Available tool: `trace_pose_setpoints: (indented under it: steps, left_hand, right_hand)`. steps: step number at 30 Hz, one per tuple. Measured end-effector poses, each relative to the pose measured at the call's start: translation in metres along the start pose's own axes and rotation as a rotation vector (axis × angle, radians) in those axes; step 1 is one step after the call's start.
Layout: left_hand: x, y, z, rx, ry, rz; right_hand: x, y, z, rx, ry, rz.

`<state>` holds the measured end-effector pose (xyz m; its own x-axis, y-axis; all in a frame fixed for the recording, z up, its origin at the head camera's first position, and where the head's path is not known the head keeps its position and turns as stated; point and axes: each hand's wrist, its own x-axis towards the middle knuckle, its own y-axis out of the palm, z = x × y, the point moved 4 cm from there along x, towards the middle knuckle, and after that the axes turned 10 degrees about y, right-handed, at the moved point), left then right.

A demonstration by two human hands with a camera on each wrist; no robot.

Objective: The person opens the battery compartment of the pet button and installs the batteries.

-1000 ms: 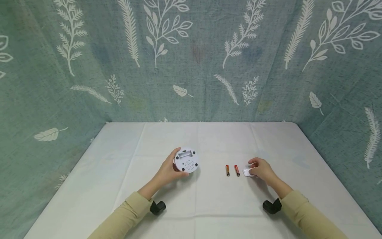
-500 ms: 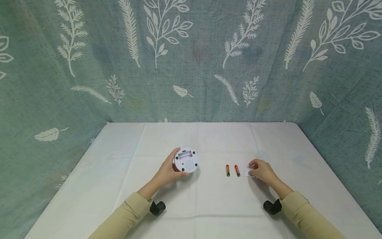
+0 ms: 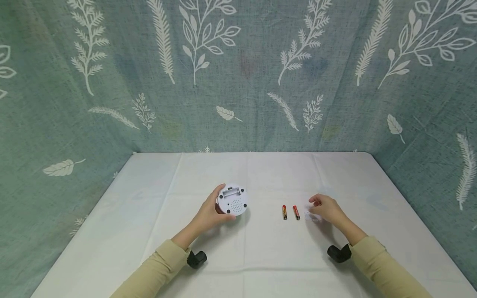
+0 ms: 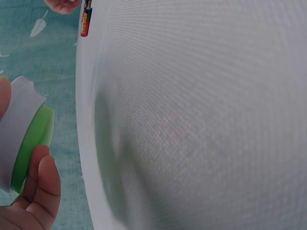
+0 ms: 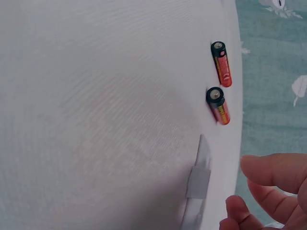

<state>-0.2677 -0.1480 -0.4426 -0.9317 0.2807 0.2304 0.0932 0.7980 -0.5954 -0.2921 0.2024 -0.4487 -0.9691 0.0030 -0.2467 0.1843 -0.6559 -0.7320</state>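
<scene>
My left hand (image 3: 208,213) grips a round white device (image 3: 236,205) by its rim, with the side bearing an uncovered battery compartment, a patch of small holes and dark feet turned up. In the left wrist view, the device's green side (image 4: 36,139) shows against the curled fingers. Near the right of the table, a small white battery cover (image 5: 197,182) lies on the cloth. Just over it hovers my right hand (image 3: 327,208), its loosely bent fingers apart from the cover and holding nothing.
Two red-and-black batteries, one on the left (image 3: 284,212) and one on the right (image 3: 296,212), lie side by side between the device and the cover. White cloth covers the table (image 3: 208,265). A patterned green curtain (image 3: 246,74) surrounds its back and sides.
The right hand has let go of the battery cover and lifted slightly, leaving it flat on the table. My left hand and the device have stayed where they were.
</scene>
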Motion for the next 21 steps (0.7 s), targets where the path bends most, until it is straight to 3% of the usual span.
trace_pose_setpoints:
  steps: [9,21]
  left_hand:
    - [-0.001,0.0,0.0,-0.003,0.003,-0.002]
    - [-0.001,0.0,-0.001,-0.019,0.014,0.004]
  right_hand:
    - [0.002,0.011,0.011,0.029,-0.014,0.031]
    - [0.003,0.026,0.021,-0.034,-0.044,0.051]
